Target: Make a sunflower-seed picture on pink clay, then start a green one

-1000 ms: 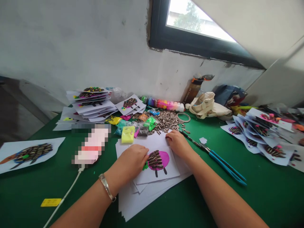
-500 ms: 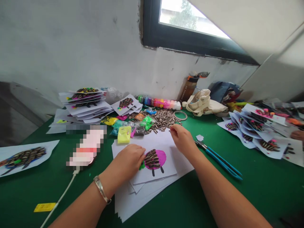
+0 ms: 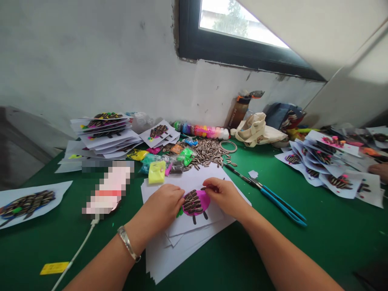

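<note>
A magenta oval of clay [image 3: 204, 199] lies on a white card [image 3: 197, 228], with rows of striped sunflower seeds [image 3: 192, 204] over its left and middle part. Two dark leg shapes show below it, and a bit of green clay [image 3: 180, 212] at its left. My right hand [image 3: 222, 196] pinches a sunflower seed [image 3: 203, 188] at the oval's upper edge. Beside the oval's left end, my left hand [image 3: 165, 204] rests on the card, fingers bent and pressed together; its fingertips are partly hidden. Under the card is a stack of white paper [image 3: 169, 262].
Behind the paper lie a heap of sunflower seeds [image 3: 207, 151] and clay packets [image 3: 157, 172]. Blue-handled tweezers [image 3: 281, 204] and a pen [image 3: 238, 173] lie right. Finished seed pictures [image 3: 118, 141] are piled left, more [image 3: 330, 161] right. Another person's hand [image 3: 380, 171] shows far right.
My right hand has come down and left from the seed heap side to the magenta oval, uncovering the pen. The left hand stays in place by the oval.
</note>
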The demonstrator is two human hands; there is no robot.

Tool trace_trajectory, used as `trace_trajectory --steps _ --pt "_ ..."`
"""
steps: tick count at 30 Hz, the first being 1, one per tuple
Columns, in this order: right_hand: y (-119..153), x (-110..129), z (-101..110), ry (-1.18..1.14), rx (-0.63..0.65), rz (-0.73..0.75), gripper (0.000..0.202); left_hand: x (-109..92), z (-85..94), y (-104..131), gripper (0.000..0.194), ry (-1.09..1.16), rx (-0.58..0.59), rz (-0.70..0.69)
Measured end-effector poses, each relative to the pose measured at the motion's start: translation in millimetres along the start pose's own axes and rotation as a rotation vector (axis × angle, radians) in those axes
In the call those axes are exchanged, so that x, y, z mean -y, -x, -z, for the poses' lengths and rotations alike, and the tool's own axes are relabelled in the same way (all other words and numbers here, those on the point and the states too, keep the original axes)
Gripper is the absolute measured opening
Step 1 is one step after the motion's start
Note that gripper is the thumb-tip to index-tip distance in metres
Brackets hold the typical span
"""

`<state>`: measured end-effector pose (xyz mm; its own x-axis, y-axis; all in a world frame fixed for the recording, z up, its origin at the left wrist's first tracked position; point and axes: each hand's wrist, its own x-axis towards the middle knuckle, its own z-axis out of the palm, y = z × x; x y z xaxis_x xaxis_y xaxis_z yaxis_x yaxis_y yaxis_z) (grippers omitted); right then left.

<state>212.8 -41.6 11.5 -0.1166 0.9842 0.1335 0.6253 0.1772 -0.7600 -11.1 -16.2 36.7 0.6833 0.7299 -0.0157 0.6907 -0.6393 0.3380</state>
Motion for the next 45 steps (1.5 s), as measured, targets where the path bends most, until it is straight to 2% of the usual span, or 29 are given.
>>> trace_trajectory --steps 15,29,34,40,45 --pt "-6 -4 -11 0.150 -0.012 0.093 0.022 0 -2.6 -1 0.023 -0.018 0.000 -0.011" --pt "-8 -6 -19 0.256 -0.017 0.113 0.019 -1 -3.3 -2 0.022 -0.021 0.003 -0.021" --pt "-7 -5 -20 0.300 0.005 0.095 0.017 -6 -5.9 -2 0.022 -0.017 0.007 -0.052" --pt "-7 -5 -22 0.333 -0.015 0.114 0.016 -11 -9.1 1 0.027 0.001 -0.050 -0.055" --pt "-7 -4 -24 0.404 -0.016 0.148 0.016 -11 -9.4 1 0.027 0.000 -0.031 -0.045"
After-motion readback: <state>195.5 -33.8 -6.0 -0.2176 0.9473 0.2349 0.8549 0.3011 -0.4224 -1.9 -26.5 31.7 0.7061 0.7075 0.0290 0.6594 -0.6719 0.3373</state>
